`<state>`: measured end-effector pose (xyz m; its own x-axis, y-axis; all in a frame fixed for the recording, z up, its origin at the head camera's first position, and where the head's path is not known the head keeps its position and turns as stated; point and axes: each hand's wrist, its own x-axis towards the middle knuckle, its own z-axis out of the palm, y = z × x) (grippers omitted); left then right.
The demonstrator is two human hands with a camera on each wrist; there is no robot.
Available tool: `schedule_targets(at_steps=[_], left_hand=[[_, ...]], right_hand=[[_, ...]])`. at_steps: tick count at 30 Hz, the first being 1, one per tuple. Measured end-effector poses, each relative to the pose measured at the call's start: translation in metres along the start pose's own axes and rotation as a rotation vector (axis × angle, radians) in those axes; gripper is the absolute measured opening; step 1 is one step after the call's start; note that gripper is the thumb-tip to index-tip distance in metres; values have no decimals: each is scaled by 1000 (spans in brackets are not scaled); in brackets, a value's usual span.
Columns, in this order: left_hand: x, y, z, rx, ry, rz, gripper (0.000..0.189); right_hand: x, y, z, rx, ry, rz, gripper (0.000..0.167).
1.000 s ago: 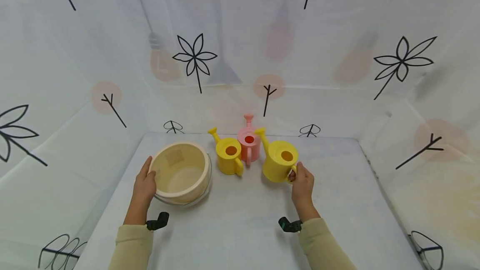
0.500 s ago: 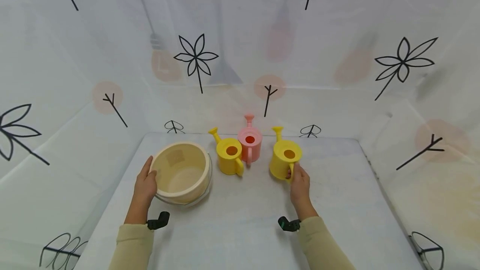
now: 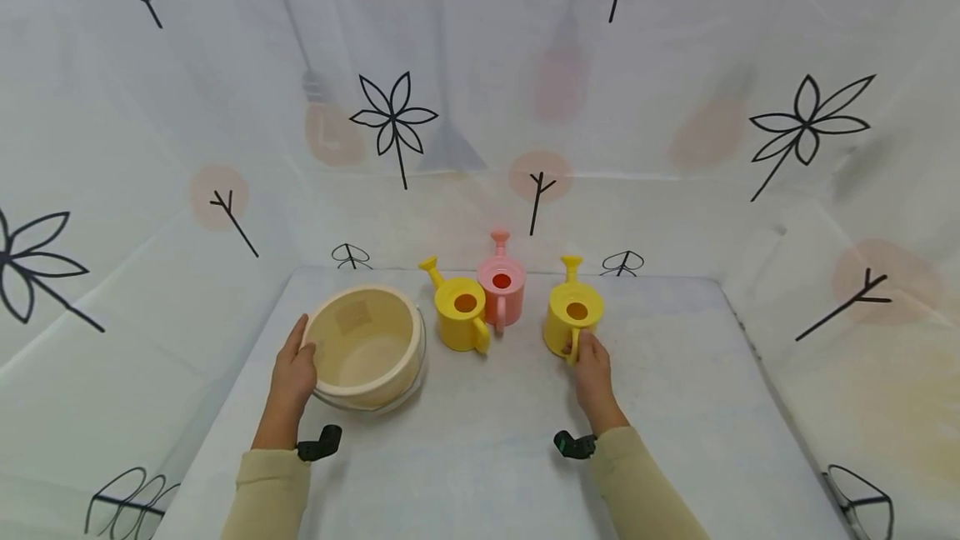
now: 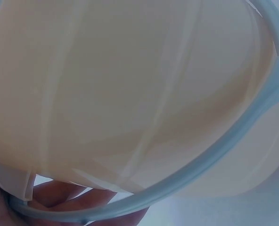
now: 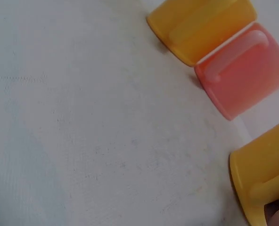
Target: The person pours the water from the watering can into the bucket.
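Fingers (image 3: 586, 346) of the right hand (image 3: 595, 375) curl round the handle (image 3: 574, 345) of one yellow watering can (image 3: 561, 325), right of the pink can (image 3: 501, 263), spout (image 3: 572, 267) aimed away from them; left of the pink can, the left hand (image 3: 292, 369), farther off, grips the bucket (image 3: 369, 357).

Booth-like space, plant-printed sheeting (image 3: 637, 90) around a white table (image 3: 450, 465).

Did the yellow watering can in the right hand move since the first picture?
Yes, the held yellow watering can has shifted right, its spout swinging away from the pink watering can.
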<state>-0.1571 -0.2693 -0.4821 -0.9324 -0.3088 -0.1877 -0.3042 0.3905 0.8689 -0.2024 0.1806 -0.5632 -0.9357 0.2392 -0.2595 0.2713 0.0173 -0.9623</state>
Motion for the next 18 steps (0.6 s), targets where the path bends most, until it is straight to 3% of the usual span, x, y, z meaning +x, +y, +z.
schedule_targets(at_steps=[8,18], left_hand=[[1,0,-1,-4,-2,6,55],[-2,1,-1,-16,-16,-5,55]], right_hand=[[5,3,-2,-6,-17,-12,63],[1,0,-3,-129,39,12,66]])
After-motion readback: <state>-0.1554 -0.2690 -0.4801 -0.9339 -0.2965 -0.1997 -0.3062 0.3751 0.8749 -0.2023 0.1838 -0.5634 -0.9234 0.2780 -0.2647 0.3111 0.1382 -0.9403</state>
